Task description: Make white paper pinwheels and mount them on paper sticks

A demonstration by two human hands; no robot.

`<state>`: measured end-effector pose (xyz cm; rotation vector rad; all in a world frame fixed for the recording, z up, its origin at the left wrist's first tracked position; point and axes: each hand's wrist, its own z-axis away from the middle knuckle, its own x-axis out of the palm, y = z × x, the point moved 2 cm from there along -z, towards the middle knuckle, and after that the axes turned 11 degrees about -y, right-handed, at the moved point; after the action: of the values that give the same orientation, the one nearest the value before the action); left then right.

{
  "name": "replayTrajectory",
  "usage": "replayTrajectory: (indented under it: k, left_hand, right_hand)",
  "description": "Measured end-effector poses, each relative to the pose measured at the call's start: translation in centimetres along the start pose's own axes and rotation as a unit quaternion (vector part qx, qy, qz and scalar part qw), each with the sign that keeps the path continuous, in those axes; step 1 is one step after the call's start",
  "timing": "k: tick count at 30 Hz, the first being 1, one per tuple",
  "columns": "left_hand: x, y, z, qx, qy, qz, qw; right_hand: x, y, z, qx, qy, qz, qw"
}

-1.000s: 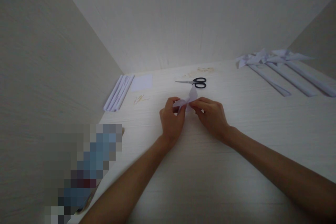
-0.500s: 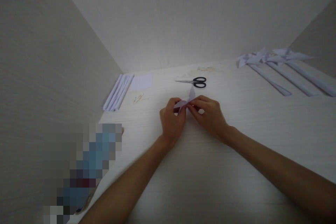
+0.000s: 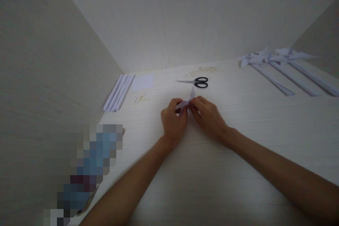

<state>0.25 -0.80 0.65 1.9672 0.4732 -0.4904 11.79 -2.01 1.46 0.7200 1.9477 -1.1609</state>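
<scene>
Between my two hands is a small white paper pinwheel (image 3: 182, 105), its pointed blades sticking out to the left and upward. My left hand (image 3: 174, 120) is closed, pinching the pinwheel from the left side. From the right, my right hand (image 3: 209, 116) has thumb and forefinger pressed together at its middle; the fingers hide whatever is at the centre. Just beyond the hands lie scissors (image 3: 200, 82) with black handles, blades pointing left.
Rolled paper sticks (image 3: 119, 93) lie at the left beside a white paper square (image 3: 142, 82). Thin pale strands (image 3: 141, 99) sit nearby, with more light scraps (image 3: 207, 69) behind the scissors. Finished paper pinwheels (image 3: 282, 58) on sticks rest at right. A blurred-out object (image 3: 92, 162) is at lower left.
My right hand has shifted slightly left, its fingers closing in on the pinwheel's middle. The left hand keeps its place.
</scene>
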Motion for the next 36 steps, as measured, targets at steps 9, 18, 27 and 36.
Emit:
replayTrajectory:
  k: [9, 18, 27, 36]
  left_hand:
    - [-0.04, 0.11, -0.05, -0.003, 0.0, -0.007, 1.0]
    - [0.03, -0.12, -0.01, -0.007, -0.004, -0.006, 1.0]
    - [-0.01, 0.08, 0.02, -0.005, -0.003, -0.011, 1.0]
    - [0.1, -0.01, -0.03, -0.001, -0.002, -0.006, 1.0]
  right_hand:
    - [0.18, 0.2, -0.01, -0.006, 0.014, -0.013, 1.0]
    - [0.25, -0.09, -0.14, 0.005, -0.002, -0.004, 1.0]
    - [0.32, -0.02, -0.1, 0.008, 0.006, -0.028, 1.0]
    - [0.24, -0.02, -0.22, 0.013, 0.016, -0.058, 0.998]
